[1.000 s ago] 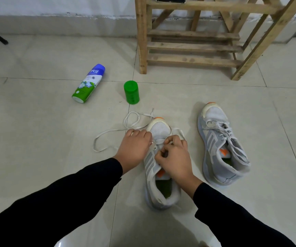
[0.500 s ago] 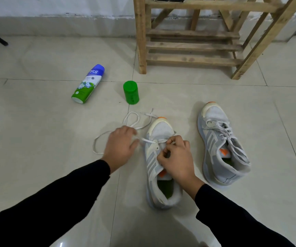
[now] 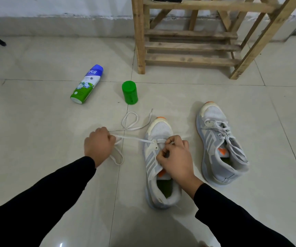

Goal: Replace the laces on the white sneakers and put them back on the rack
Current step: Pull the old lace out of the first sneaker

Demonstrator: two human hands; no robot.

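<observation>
Centre of frame, on the floor: white sneaker [image 3: 159,132], lace [image 3: 131,138] through its lowest eyelets only. Left hand [image 3: 99,145] grips the lace, drawn taut leftward; right hand [image 3: 174,157] pinches the lace at the eyelets. Step: early lacing. Next, likely: cross ends, thread upward. Second sneaker [image 3: 215,118], laced, at right; rack [image 3: 190,59] upper right.

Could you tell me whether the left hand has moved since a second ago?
Yes. The left hand has drawn left, away from the near sneaker it was touching, and now holds the lace stretched taut from the eyelet.
</observation>
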